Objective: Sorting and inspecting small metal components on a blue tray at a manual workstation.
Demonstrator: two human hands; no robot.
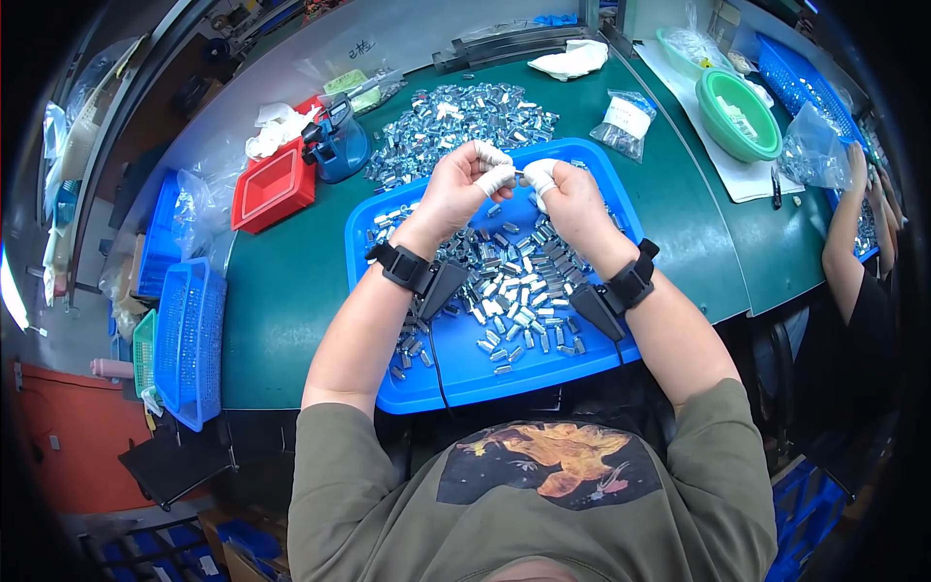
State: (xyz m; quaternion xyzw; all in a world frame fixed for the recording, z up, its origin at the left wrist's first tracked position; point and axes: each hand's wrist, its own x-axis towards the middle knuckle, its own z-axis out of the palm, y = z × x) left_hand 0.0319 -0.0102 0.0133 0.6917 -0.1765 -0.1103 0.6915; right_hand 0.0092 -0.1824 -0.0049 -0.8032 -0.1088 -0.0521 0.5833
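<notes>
My left hand (454, 192) and my right hand (578, 206) meet above the far side of a shallow blue tray (465, 396). White coverings wrap several of my fingertips. Both hands are closed in a pinch around a small shiny metal part (521, 178); my fingers hide most of it. Many short silvery metal cylinders (524, 296) lie loose in the tray below. Beyond its far edge, a heap of similar metal pieces (456, 118) is spread on the green tabletop (281, 320). A black strap with a dark box and cable sits on each wrist.
Left of the heap stand a blue container (343, 153) and a red bin (274, 186). Blue baskets (190, 339) line the left edge. A bag of parts (625, 124), a white cloth (570, 60) and a green basin (739, 114) lie right. A co-worker's hands (857, 167) are far right.
</notes>
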